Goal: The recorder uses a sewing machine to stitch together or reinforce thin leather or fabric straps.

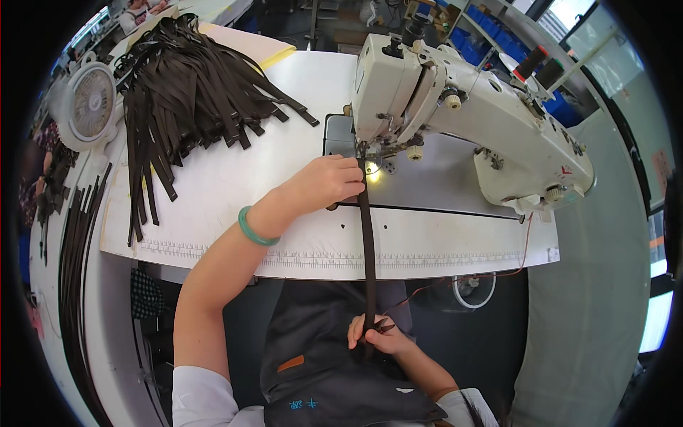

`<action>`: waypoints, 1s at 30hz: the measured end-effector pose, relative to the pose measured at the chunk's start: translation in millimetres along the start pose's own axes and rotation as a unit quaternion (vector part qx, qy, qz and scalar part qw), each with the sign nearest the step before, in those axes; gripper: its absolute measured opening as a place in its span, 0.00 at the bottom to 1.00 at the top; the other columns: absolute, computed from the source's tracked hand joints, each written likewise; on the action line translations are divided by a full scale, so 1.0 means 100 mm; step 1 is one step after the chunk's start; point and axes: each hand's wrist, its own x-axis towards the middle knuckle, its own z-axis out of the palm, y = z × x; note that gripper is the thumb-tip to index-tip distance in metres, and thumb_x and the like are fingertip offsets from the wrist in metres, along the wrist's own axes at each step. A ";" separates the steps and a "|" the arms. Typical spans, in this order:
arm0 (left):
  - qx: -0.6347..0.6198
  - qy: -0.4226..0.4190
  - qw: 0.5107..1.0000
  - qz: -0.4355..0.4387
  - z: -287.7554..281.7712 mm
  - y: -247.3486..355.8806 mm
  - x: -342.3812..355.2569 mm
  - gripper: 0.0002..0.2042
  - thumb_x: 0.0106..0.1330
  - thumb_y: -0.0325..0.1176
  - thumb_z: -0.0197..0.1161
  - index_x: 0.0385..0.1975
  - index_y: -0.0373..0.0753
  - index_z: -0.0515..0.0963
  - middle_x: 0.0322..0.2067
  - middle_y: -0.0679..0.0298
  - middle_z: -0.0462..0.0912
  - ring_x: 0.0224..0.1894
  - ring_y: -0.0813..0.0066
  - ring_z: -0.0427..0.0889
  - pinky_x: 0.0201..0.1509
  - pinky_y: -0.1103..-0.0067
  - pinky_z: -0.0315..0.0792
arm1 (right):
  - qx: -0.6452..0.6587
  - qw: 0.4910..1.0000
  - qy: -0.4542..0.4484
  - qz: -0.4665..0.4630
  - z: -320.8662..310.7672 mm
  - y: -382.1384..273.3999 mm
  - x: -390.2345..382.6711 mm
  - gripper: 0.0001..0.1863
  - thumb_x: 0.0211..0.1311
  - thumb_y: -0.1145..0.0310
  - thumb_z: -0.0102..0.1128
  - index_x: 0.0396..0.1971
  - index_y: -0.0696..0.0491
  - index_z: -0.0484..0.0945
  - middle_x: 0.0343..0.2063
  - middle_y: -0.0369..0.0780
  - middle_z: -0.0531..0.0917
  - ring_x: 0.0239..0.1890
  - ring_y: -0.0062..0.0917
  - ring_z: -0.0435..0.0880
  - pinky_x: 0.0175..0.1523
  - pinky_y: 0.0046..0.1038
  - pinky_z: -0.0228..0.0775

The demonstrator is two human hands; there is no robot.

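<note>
A long dark brown strap (368, 245) runs from under the presser foot of a white sewing machine (388, 89), over the table's front edge and down to my lap. Beside the lit needle area, my left hand (331, 183) is closed, its fingertips pinching the strap. Lower down, in front of my apron, my right hand (380, 336) grips the same strap between thumb and fingers. Small dark pointed tips stick out of that hand; they look like thread snips, but I cannot make them out fully. The strap's lower end is partly hidden there.
A thick bundle of dark straps (192, 92) lies at the table's back left, near a white fan (89, 103). More long straps (75, 263) hang along the left side. A printed ruler (313, 260) follows the front edge of the white table (462, 238). Thread cones (530, 62) stand behind the machine.
</note>
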 end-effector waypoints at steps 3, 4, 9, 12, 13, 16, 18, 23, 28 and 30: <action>-0.005 0.009 1.000 -0.002 0.01 0.00 0.00 0.04 0.43 0.28 0.61 0.19 0.40 0.73 0.23 0.69 0.71 0.32 0.74 0.72 0.33 0.79 0.68 | -0.007 1.000 0.001 -0.001 0.01 -0.02 -0.01 0.17 0.64 0.57 0.49 0.32 0.58 0.72 0.29 0.41 0.76 0.35 0.25 0.75 0.43 0.26 0.65; -0.004 0.008 1.000 -0.001 0.01 0.00 0.00 0.04 0.43 0.28 0.61 0.19 0.40 0.73 0.23 0.69 0.71 0.32 0.74 0.72 0.33 0.79 0.68 | -0.008 1.000 0.005 -0.001 0.01 -0.02 -0.01 0.17 0.63 0.56 0.50 0.32 0.58 0.72 0.29 0.41 0.76 0.35 0.25 0.75 0.43 0.26 0.65; -0.022 -0.008 1.000 -0.008 -0.02 0.02 0.02 0.09 0.40 0.27 0.62 0.24 0.37 0.76 0.27 0.68 0.75 0.30 0.72 0.74 0.31 0.79 0.71 | -0.007 1.000 0.023 -0.013 -0.03 -0.04 0.08 0.18 0.63 0.56 0.50 0.32 0.59 0.72 0.29 0.41 0.76 0.35 0.24 0.75 0.42 0.26 0.65; -0.024 -0.007 1.000 -0.004 -0.02 0.02 0.01 0.09 0.40 0.26 0.62 0.25 0.36 0.76 0.26 0.67 0.75 0.30 0.72 0.74 0.31 0.79 0.71 | -0.006 0.999 0.041 -0.011 -0.09 -0.04 0.13 0.19 0.62 0.54 0.50 0.33 0.59 0.72 0.29 0.41 0.77 0.34 0.23 0.75 0.40 0.24 0.65; -0.023 -0.007 1.000 -0.003 -0.01 0.02 0.00 0.09 0.40 0.26 0.62 0.25 0.36 0.76 0.26 0.67 0.75 0.30 0.72 0.74 0.31 0.79 0.71 | -0.010 0.999 0.050 -0.008 -0.11 -0.03 0.15 0.20 0.62 0.53 0.50 0.34 0.58 0.72 0.29 0.41 0.77 0.34 0.22 0.75 0.39 0.22 0.65; -0.021 -0.005 1.000 0.003 -0.02 0.01 0.00 0.10 0.39 0.26 0.62 0.25 0.36 0.76 0.26 0.67 0.75 0.30 0.72 0.74 0.31 0.79 0.71 | -0.022 0.997 0.076 -0.017 -0.14 0.02 0.18 0.24 0.60 0.48 0.51 0.37 0.58 0.72 0.28 0.40 0.78 0.31 0.19 0.74 0.32 0.18 0.62; -0.017 -0.003 1.000 0.011 -0.02 0.02 0.01 0.10 0.39 0.26 0.61 0.25 0.36 0.76 0.27 0.66 0.75 0.30 0.72 0.74 0.31 0.79 0.71 | -0.019 0.996 0.087 -0.026 -0.12 0.01 0.22 0.26 0.59 0.46 0.51 0.38 0.58 0.72 0.27 0.40 0.78 0.29 0.17 0.73 0.29 0.16 0.60; -0.013 -0.015 1.000 0.011 -0.03 0.02 0.02 0.09 0.40 0.26 0.60 0.26 0.36 0.76 0.27 0.67 0.74 0.31 0.72 0.74 0.31 0.79 0.71 | 0.014 0.993 0.116 -0.016 -0.09 -0.07 0.31 0.31 0.54 0.42 0.54 0.38 0.59 0.72 0.23 0.42 0.77 0.24 0.18 0.73 0.25 0.16 0.56; -0.012 -0.014 1.000 0.007 -0.03 0.04 0.05 0.09 0.41 0.26 0.60 0.26 0.36 0.76 0.27 0.67 0.74 0.31 0.72 0.74 0.31 0.79 0.71 | 0.011 0.990 0.138 0.000 -0.12 -0.09 0.30 0.35 0.50 0.38 0.56 0.40 0.60 0.73 0.21 0.41 0.78 0.14 0.11 0.62 0.19 0.13 0.49; -0.008 -0.017 1.000 0.000 -0.03 0.04 0.05 0.09 0.41 0.25 0.60 0.25 0.36 0.76 0.27 0.67 0.75 0.31 0.72 0.74 0.31 0.79 0.71 | 0.004 0.990 0.139 0.003 -0.14 -0.10 0.27 0.34 0.52 0.40 0.55 0.40 0.61 0.73 0.21 0.40 0.78 0.14 0.10 0.59 0.20 0.14 0.49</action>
